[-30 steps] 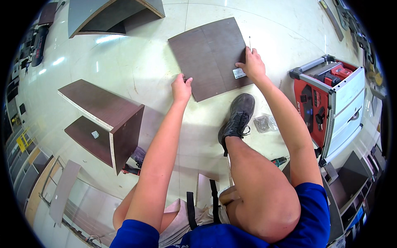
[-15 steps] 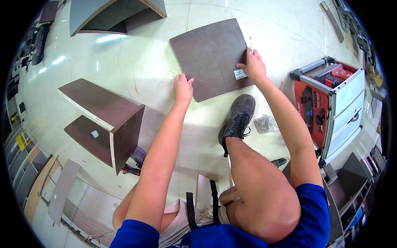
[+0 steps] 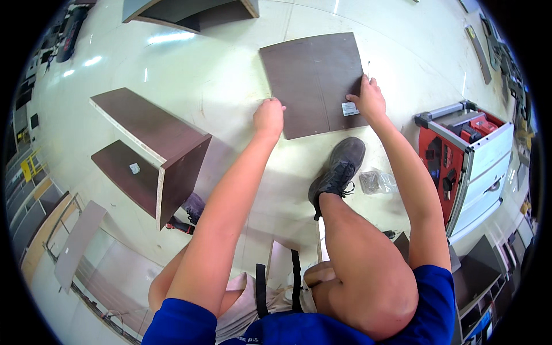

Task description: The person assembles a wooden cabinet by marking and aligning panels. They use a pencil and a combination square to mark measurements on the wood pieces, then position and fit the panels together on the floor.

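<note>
A dark brown board [image 3: 305, 83] lies in front of me, with a small white label [image 3: 349, 109] near its right edge. My left hand [image 3: 269, 119] is closed at the board's left edge, thumb against it and fingers curled. At the opposite edge, my right hand [image 3: 369, 100] grips the board, its thumb resting on top near the label. Beyond the right fingertips a thin pointed stick [image 3: 369, 69] shows; whether the hand holds it, I cannot tell. My dark shoe [image 3: 340, 167] is planted just below the board.
A partly built brown cabinet [image 3: 155, 144] stands on the left, and another cabinet piece [image 3: 201, 14] at the far side. To the right is a red and silver table saw [image 3: 463, 161]. A clear plastic bag of small parts [image 3: 378, 181] lies beside my shoe.
My view has turned a little, so the board, hands and cabinets sit further right in the picture. Both hands stay at the board's edges.
</note>
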Motion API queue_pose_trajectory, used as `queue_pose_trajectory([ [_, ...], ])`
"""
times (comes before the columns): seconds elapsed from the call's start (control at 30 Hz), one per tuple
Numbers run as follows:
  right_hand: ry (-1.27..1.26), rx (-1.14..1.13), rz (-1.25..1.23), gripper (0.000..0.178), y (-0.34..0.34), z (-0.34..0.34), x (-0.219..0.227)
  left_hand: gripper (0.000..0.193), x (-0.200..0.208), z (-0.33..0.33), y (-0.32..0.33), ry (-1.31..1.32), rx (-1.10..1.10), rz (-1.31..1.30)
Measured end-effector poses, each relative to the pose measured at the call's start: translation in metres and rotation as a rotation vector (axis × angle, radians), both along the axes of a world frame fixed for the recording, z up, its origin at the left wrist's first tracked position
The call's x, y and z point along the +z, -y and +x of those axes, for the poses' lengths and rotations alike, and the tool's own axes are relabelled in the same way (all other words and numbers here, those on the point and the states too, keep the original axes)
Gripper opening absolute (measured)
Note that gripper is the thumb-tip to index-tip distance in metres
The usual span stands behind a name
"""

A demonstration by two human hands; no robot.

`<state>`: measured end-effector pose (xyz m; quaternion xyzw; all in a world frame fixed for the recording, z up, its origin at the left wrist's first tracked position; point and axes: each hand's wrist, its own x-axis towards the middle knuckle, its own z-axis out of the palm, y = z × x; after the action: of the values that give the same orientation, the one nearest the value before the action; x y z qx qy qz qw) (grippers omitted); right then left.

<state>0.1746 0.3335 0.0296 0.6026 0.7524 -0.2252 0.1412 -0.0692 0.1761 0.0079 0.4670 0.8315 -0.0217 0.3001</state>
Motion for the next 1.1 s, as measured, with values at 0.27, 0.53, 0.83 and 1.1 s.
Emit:
queue_pose_trajectory([
  [0.27,0.038,0.031,0.001,0.081,-0.001,-0.002,0.000,0.030,0.006,-0.006,-0.011,0.026,-0.038,-0.091],
  [0.53,0.026,0.075,0.006,0.074,-0.001,0.001,0.005,0.029,0.004,0.002,-0.001,0.002,-0.021,0.010],
  [0.83,0.007,0.070,-0.006,0.074,-0.004,-0.001,0.007,0.031,0.004,-0.004,-0.006,-0.018,-0.050,-0.019],
  [1.1,-0.136,-0.136,0.018,0.069,-0.006,0.009,-0.011,0.027,0.009,0.003,-0.004,-0.005,0.034,0.005],
])
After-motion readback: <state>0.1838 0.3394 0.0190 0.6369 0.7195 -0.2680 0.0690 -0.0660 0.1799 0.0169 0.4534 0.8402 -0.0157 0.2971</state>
